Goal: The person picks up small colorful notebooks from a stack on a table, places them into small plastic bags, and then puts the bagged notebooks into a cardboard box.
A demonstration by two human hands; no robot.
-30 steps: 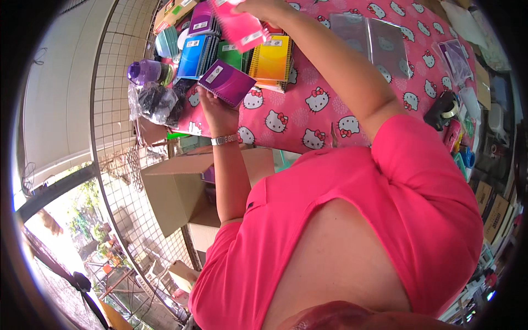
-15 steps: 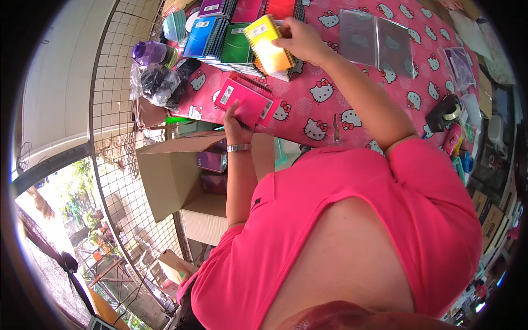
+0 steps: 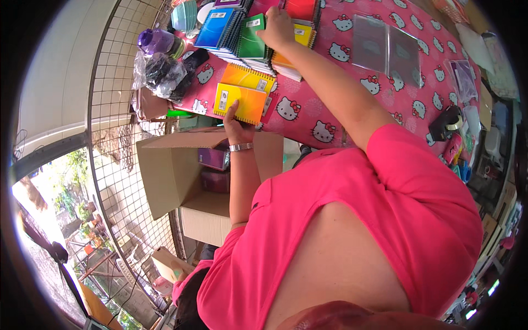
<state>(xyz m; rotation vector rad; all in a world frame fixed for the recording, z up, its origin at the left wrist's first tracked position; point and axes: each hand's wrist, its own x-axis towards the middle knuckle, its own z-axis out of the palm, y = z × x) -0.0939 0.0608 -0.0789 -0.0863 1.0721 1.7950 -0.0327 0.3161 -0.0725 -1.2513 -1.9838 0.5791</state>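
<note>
My left hand (image 3: 235, 124) grips the near edge of a yellow-orange spiral notebook (image 3: 242, 102) lying at the table's front edge. A second orange notebook (image 3: 252, 78) lies just behind it. My right hand (image 3: 278, 30) reaches far across and closes its fingers on a row of stacked spiral notebooks (image 3: 231, 33), between a green one (image 3: 253, 38) and a yellow one (image 3: 302, 34). The table wears a pink cloth with white cat faces (image 3: 330, 99).
An open cardboard box (image 3: 170, 170) with purple packs (image 3: 212, 159) stands below the table edge, left of my body. A purple bottle (image 3: 157, 41) and a plastic bag of dark items (image 3: 159, 71) sit far left. Clear sleeves (image 3: 385, 47) and a tape dispenser (image 3: 448, 124) lie right. A wire grid (image 3: 118, 165) fences the left side.
My left hand held a purple notebook, then a pink one, and now a yellow-orange one. My right hand went from a raised pink item to the notebook stack.
</note>
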